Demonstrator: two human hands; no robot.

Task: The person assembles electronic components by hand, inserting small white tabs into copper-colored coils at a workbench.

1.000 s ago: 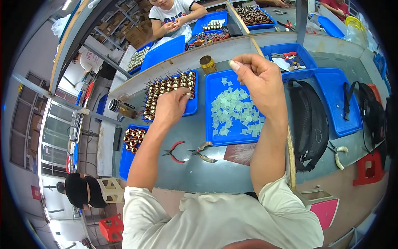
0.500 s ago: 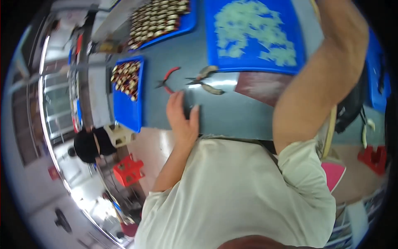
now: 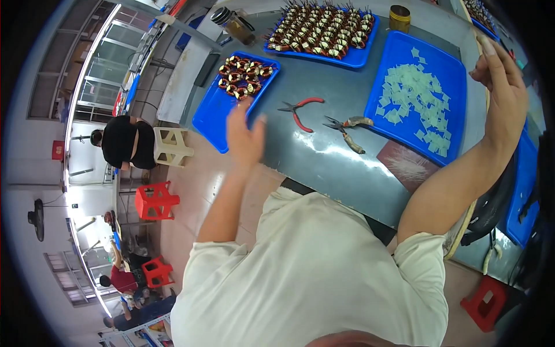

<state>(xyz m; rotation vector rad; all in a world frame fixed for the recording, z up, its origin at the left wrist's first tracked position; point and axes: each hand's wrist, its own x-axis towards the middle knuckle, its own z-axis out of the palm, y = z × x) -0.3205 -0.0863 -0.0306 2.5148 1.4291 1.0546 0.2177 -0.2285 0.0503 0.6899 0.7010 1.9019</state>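
On the bench (image 3: pixel 335 92), red pliers (image 3: pixel 295 108) near small blue tray (image 3: pixel 215 120), left grip (image 3: pixel 245 137) apart, right grip (image 3: pixel 502 84) unclear

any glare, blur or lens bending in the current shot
Head view: white glare on the grey tabletop near the tan-handled pliers; head view: left hand softly blurred; head view: fisheye bending, straight edges curving toward the dark rim.

A head-worn fisheye looks down over the workbench (image 3: pixel 283 144).
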